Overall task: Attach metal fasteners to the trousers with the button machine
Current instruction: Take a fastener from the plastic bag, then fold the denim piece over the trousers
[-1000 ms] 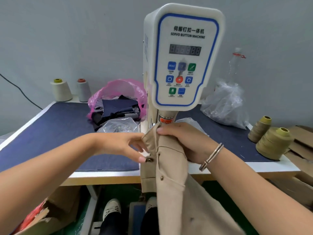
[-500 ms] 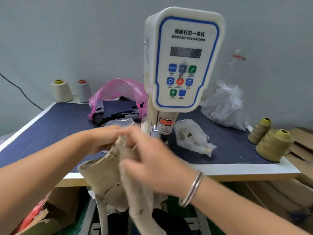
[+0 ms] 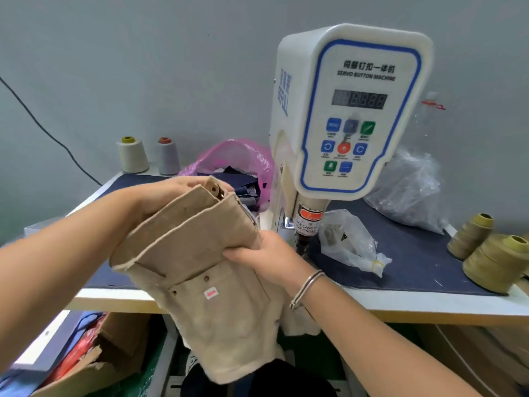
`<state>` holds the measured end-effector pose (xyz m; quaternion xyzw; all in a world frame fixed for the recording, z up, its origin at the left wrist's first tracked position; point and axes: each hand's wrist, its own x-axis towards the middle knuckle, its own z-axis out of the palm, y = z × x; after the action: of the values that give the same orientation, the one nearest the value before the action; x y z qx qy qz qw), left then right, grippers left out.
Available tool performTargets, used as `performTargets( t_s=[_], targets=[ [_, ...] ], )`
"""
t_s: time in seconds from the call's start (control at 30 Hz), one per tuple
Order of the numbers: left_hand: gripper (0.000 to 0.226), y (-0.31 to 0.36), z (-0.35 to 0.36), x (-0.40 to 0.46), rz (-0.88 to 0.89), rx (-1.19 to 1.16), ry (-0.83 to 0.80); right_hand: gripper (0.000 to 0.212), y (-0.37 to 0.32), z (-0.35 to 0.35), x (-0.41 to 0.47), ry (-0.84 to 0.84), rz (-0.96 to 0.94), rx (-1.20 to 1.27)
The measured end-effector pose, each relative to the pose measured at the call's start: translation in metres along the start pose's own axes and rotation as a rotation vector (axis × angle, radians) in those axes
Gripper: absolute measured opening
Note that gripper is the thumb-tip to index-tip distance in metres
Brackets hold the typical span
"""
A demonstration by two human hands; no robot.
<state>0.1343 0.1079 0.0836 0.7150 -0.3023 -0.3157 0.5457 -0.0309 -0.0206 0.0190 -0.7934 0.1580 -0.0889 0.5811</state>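
Observation:
Beige trousers (image 3: 206, 270) hang bunched in front of the table, lifted to the left of the white servo button machine (image 3: 346, 110). My left hand (image 3: 171, 193) grips the upper waistband from behind, beside a metal fastener (image 3: 214, 189) at the band's end. My right hand (image 3: 269, 253) holds the right edge of the fabric, just left of the machine's punch head (image 3: 307, 224). Two small rivets and a small red-and-white label show on the front of the trousers. The cloth is not under the punch.
A clear plastic bag (image 3: 349, 242) lies right of the punch, a larger one (image 3: 409, 193) behind it. A pink bag of dark cloth (image 3: 237, 164) sits behind the trousers. Thread cones stand at back left (image 3: 131, 154) and at right (image 3: 495, 262). Cardboard boxes sit under the table.
The trousers came away from the punch head and moved left and up. Both hands regripped them, now showing the waistband and front. The camera view shifted left.

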Motion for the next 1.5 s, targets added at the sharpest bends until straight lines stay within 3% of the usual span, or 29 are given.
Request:
performTargets(
  t_s=[0.03, 0.07, 0.2, 0.4, 0.47, 0.63, 0.73, 0.87, 0.93, 1.03, 1.2, 1.3, 1.5],
  targets=[
    [0.046, 0.002, -0.006, -0.003, 0.023, 0.004, -0.001, 0.013, -0.002, 0.001, 0.004, 0.006, 0.021, 0.091],
    [0.055, 0.003, -0.015, -0.006, 0.007, -0.011, -0.101, 0.008, -0.003, 0.0, 0.007, 0.011, 0.039, 0.181],
    [0.087, -0.02, -0.055, -0.017, -0.224, -0.136, -0.392, 0.018, -0.011, -0.003, 0.013, -0.044, 0.118, 0.522],
    [0.098, -0.068, -0.059, -0.025, -0.419, -0.013, -0.497, 0.033, -0.018, 0.005, 0.022, -0.126, 0.156, 0.719],
    [0.081, -0.075, -0.04, -0.028, -0.337, -0.046, -0.424, 0.036, -0.02, 0.011, 0.03, -0.14, 0.173, 0.733],
    [0.06, -0.084, -0.05, -0.017, 0.02, -0.343, 0.02, 0.035, -0.017, 0.027, 0.056, -0.165, 0.176, 0.839],
    [0.058, -0.091, -0.081, -0.011, 0.062, -0.287, 0.185, 0.039, -0.004, 0.037, 0.07, -0.124, 0.204, 0.674],
    [0.067, -0.13, -0.099, -0.001, -0.193, 0.168, 0.474, 0.068, 0.015, 0.048, 0.091, -0.058, 0.324, 0.484],
    [0.07, -0.145, -0.098, 0.006, -0.307, 0.38, 0.571, 0.061, 0.017, 0.051, 0.105, -0.011, 0.344, 0.383],
    [0.067, -0.147, -0.081, 0.015, -0.412, 0.612, 0.539, 0.042, 0.016, 0.044, 0.129, 0.18, 0.244, 0.202],
    [0.051, -0.147, -0.032, 0.023, -0.275, 0.89, 0.761, 0.029, 0.013, 0.024, 0.163, 0.431, 0.053, -0.165],
    [0.053, -0.159, -0.02, 0.022, -0.241, 0.942, 0.866, 0.032, 0.013, 0.019, 0.184, 0.429, 0.015, -0.457],
    [0.054, -0.164, -0.022, 0.024, -0.249, 0.946, 0.879, 0.037, 0.01, 0.036, 0.222, 0.239, -0.11, -0.922]
  ],
)
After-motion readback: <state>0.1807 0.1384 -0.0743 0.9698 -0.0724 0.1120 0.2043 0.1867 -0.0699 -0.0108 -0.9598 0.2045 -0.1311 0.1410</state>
